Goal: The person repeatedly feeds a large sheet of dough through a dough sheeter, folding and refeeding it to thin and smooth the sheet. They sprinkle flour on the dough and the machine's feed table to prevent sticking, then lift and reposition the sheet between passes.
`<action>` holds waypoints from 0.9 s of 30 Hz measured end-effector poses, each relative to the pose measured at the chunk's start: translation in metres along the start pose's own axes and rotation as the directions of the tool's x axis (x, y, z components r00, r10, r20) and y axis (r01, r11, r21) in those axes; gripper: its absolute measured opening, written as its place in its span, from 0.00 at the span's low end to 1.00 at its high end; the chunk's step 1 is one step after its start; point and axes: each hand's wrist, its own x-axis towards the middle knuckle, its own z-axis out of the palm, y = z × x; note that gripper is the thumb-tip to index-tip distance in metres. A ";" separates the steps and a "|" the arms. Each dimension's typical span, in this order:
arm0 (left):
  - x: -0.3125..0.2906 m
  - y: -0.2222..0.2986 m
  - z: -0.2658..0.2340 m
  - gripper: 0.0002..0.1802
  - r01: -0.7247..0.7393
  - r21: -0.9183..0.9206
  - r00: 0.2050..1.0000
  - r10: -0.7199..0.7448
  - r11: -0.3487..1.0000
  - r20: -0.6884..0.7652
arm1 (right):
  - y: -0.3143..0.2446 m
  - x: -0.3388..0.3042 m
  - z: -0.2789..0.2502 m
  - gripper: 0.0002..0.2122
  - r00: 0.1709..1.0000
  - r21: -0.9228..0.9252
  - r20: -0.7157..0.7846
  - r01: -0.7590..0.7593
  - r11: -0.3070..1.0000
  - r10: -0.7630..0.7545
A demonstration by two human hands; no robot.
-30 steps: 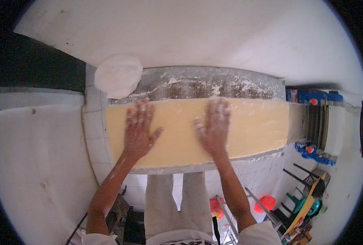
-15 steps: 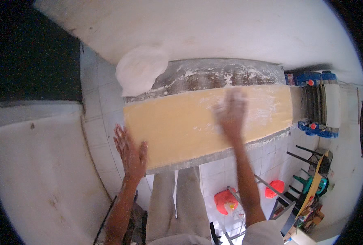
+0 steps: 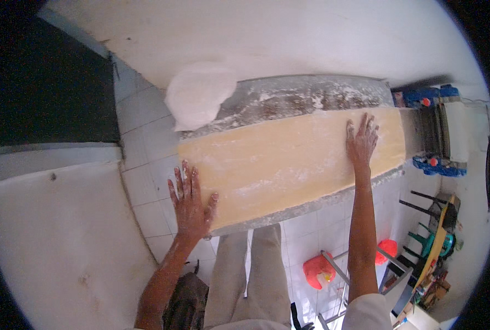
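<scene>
A long, flat sheet of pale yellow dough [image 3: 289, 159] stretches across the worktable, with streaks of white flour on it. My left hand [image 3: 191, 212] is at the sheet's left end, fingers spread and dusted with flour. Toward the right end, my right hand [image 3: 361, 144] rests on the dough with its floury fingers stretched out. Neither hand holds anything. At the table's far left corner lies a white mound of flour [image 3: 198, 96].
Beyond the dough shows the grey, floury tabletop [image 3: 289, 88], up against a white wall. A roller machine with blue side frames [image 3: 451, 132] stands at the table's right end. Red bags [image 3: 318, 272], a metal frame [image 3: 391, 258] and a green stool [image 3: 448, 242] are on the lower right.
My right hand has swept rightward along the dough, and flour now streaks its near left part. My left hand has shifted slightly right, onto the sheet's left edge. The view has tilted a little.
</scene>
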 end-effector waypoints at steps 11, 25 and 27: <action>0.012 0.036 -0.015 0.41 -0.062 -0.385 0.987 0.000 0.921 -0.160 | -0.343 -0.219 -0.076 0.33 0.833 0.896 -0.097 0.311 0.317 -0.545; 0.035 0.028 0.012 0.41 -0.022 0.216 0.999 0.030 0.976 -0.033 | 0.031 -0.038 0.019 0.31 0.966 -0.027 -0.212 0.148 0.989 -0.150; 0.033 0.019 0.011 0.41 0.048 0.238 0.997 -0.033 0.970 -0.068 | -0.089 -0.072 -0.015 0.31 0.977 0.193 -0.077 0.208 0.959 -0.197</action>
